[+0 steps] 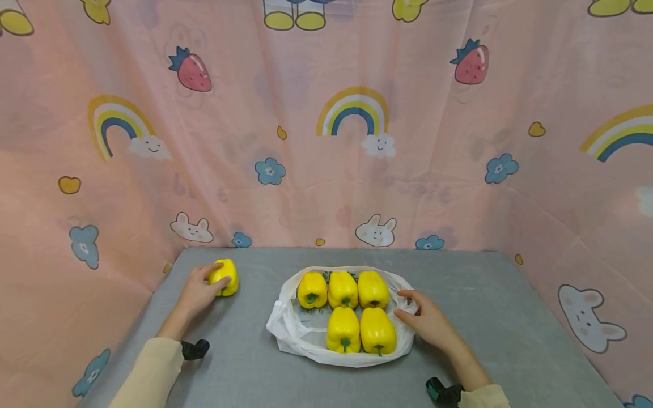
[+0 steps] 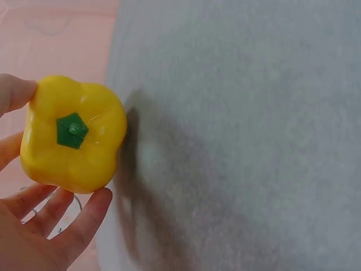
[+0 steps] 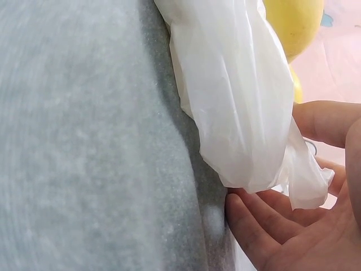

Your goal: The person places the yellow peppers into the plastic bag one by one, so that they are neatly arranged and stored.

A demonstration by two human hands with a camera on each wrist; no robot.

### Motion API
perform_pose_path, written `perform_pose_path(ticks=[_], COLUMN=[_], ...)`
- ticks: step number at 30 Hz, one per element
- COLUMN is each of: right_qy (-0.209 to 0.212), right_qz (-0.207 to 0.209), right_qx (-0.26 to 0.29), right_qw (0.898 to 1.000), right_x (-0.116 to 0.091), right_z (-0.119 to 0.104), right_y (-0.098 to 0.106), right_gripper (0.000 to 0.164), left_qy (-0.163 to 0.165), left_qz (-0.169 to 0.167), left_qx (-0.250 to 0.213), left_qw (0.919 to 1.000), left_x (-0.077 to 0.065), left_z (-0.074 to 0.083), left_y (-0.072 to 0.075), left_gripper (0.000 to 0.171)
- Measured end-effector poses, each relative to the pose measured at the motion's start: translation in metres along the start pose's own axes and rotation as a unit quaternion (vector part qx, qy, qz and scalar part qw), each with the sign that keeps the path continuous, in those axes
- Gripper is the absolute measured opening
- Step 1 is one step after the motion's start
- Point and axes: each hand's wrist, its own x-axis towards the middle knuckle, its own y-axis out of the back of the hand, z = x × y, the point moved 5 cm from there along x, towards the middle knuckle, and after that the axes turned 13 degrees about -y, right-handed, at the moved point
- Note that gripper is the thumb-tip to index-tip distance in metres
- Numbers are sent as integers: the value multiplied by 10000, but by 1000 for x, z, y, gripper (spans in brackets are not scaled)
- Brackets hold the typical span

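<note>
A yellow bell pepper is in my left hand, near the table's back left. In the left wrist view its green stem faces the camera, with the thumb on one side and fingertips on the other. A white plastic bag lies at the middle of the table, its mouth spread wide. Several yellow bell peppers sit inside in two rows. My right hand holds the bag's right rim. Up close, the white plastic hangs between its thumb and fingers.
The grey table is bounded at the back and sides by a pink printed cloth. Inside the bag, the front left spot beside the peppers shows bare plastic with dark print. Dark devices are strapped at both wrists.
</note>
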Motion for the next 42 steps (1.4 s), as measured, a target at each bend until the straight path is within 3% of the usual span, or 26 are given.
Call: perform_pose_path(ticks=[17,31,42], right_qy=[27,39,43], right_qz=[-23,-56,-35], right_qx=[43,39,59], right_qw=[10000,10000,10000], right_x=[-2,-1,-1], right_z=[-2,-2,-1], right_y=[1,1,0], right_gripper=[56,56,55], left_qy=[-218,-819,-1004], left_qz=[-117,-67,-74], left_qx=[-12,-56,-55], left_qw=[9997,9966,9949], left_x=[0,-4,-7], left_z=[25,50,73], left_y=[-15,-29,-33], left_gripper=[59,57,55])
